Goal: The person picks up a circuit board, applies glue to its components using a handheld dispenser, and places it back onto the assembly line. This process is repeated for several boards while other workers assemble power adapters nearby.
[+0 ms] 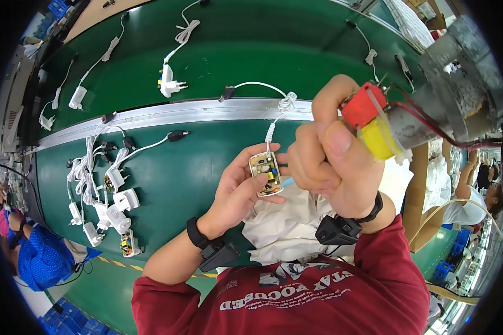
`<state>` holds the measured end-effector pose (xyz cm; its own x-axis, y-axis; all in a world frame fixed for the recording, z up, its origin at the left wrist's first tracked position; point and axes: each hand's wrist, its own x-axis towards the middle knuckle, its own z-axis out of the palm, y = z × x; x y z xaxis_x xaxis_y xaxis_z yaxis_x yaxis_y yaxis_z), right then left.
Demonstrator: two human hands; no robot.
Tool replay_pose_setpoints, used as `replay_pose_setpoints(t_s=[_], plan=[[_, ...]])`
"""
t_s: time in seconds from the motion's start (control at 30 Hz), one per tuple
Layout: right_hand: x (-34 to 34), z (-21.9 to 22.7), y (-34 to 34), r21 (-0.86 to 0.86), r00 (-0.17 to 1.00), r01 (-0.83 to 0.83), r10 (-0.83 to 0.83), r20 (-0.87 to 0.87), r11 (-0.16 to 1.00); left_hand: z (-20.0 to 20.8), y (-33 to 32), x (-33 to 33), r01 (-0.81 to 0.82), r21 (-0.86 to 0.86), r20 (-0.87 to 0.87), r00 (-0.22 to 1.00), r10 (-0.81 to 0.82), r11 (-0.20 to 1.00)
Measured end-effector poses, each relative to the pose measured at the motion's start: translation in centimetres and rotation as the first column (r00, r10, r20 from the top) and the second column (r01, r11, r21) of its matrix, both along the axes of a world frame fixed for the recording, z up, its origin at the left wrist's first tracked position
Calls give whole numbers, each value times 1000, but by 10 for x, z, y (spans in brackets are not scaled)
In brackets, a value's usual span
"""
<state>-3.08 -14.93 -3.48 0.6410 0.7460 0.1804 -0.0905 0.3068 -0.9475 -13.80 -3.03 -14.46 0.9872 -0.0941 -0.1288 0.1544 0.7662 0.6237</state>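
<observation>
Your left hand (237, 192) cups a small white plastic charger half-shell with a bare yellow-brown circuit board inside (266, 173); the fingers curl loosely under it and the thumb rests on its lower edge, so the hand is half closed around it. You hold it in the air above the near edge of the smooth green conveyor belt (184, 178), just over a crumpled off-white cloth (288, 226) in your lap. A ribbed white strain relief and thin white cord rise from the shell's top toward a coiled bundle on the brushed aluminium rail (167, 113) that splits the belt into 2 lanes.

Your right hand (327, 162) is closed in a tight fist around a tool: a pale blue tip (288, 181) pokes from below the fist and points at the board, almost touching it. Above the fist sits a glossy red plastic cap (362, 105), then a yellow band (377, 138), then a dull grey metal cylinder (416, 125) with thin red wires along it. Whether the tip touches the board I cannot tell.

Each wrist wears 1 black strap with 1 black boxy unit.

Near the belt's left edge lies a cluster of about 6 white plug adapters with tangled white cords (109, 201), 1 of them open with its board showing. On the far lane lie 3 more white corded adapters, well apart.
</observation>
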Motion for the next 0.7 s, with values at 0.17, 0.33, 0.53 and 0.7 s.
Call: replay_pose_setpoints(t_s=[0.17,0.33,0.53,0.7], plan=[[0,0,2,9,1000,2,-1,-7,1000,0,1,0,0,-2,9,1000,0,1000],[-2,-1,2,25,1000,-1,1,-8,1000,0,1,0,-3,3,15,1000,3,1000],[-4,0,3,46,1000,-12,13,-6,999,1,1,0,35,-59,16,999,-34,998],[-8,2,5,62,999,-32,33,-2,998,6,2,-2,83,-133,96,993,-71,988]])
